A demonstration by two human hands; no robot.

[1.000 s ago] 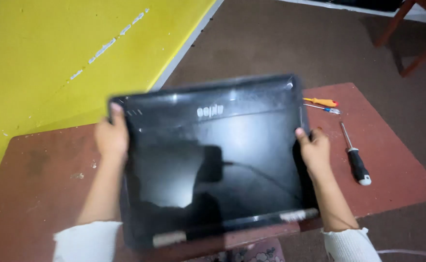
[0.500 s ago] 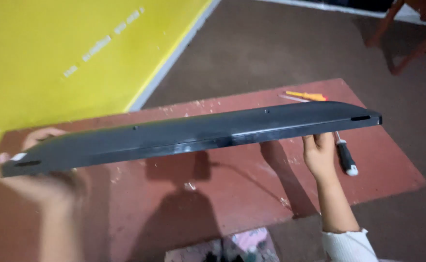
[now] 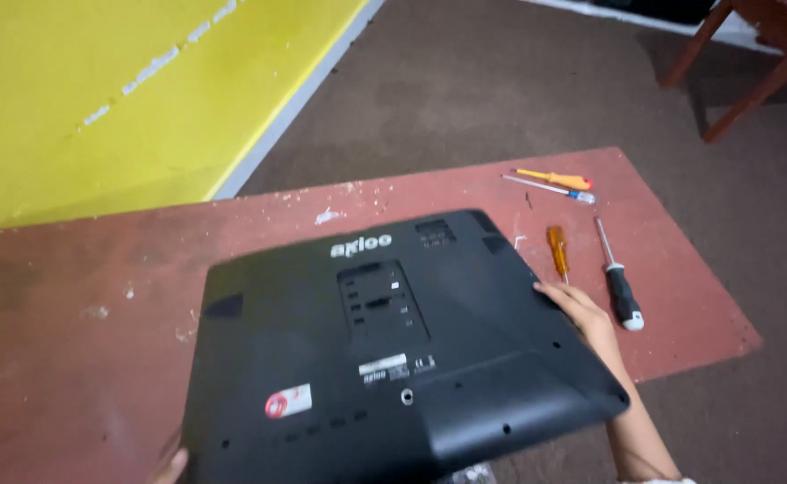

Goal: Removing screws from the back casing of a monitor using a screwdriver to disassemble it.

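Monitor [image 3: 384, 358] is back-side up, low over the worktop [image 3: 71, 296]. Right hand [image 3: 581, 315] grips its right edge; left hand [image 3: 171, 466] is mostly hidden at the bottom-left corner, grip unclear. Risk: an edge-only hold slips and the screen lands on the screwdrivers [image 3: 622, 287].

**A:** What kind of place is shown here? A repair workshop is suggested, tbh.

**B:** Agreed. A worn red table [image 3: 71, 296], speckled with white paint and scuffs, is seen on a bare brown floor [image 3: 501, 81]. Several screwdrivers [image 3: 619, 273] are laid out loose along its far right side, two with orange handles and one with a black grip.

**A:** A black monitor [image 3: 393, 358] is laid back side up on it, screw holes exposed. A yellow painted surface [image 3: 98, 81] and wooden chair legs [image 3: 743, 54] are visible too, so nothing fancy.
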